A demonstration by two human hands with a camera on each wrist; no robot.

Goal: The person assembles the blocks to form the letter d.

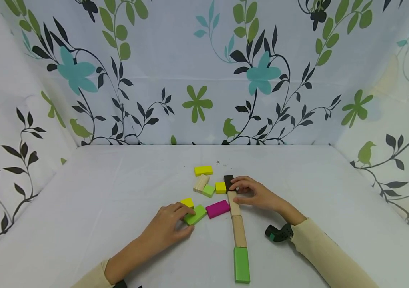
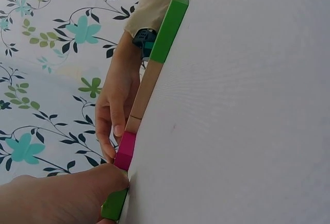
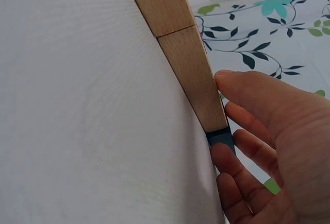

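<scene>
My left hand (image 1: 166, 224) pinches a lime-green block (image 1: 197, 215), with its fingers over the block and thumb at the near side. A yellow block (image 1: 187, 203) sits just behind those fingers. A magenta block (image 1: 218, 209) lies between the green block and a straight row. That row has a black block (image 1: 228, 182) at its far end, then two wooden blocks (image 1: 239, 232) and a longer green block (image 1: 242, 265) nearest me. My right hand (image 1: 258, 195) rests against the row from the right, fingertips touching the black block and thumb at the wooden block (image 3: 191, 74).
Behind the hands lie a yellow block (image 1: 203, 171), a wooden block (image 1: 201, 183), a small green block (image 1: 209, 190) and a small yellow block (image 1: 220, 187). White cloth (image 1: 136, 172) covers the table. Patterned cloth (image 1: 197, 72) hangs at the back and sides.
</scene>
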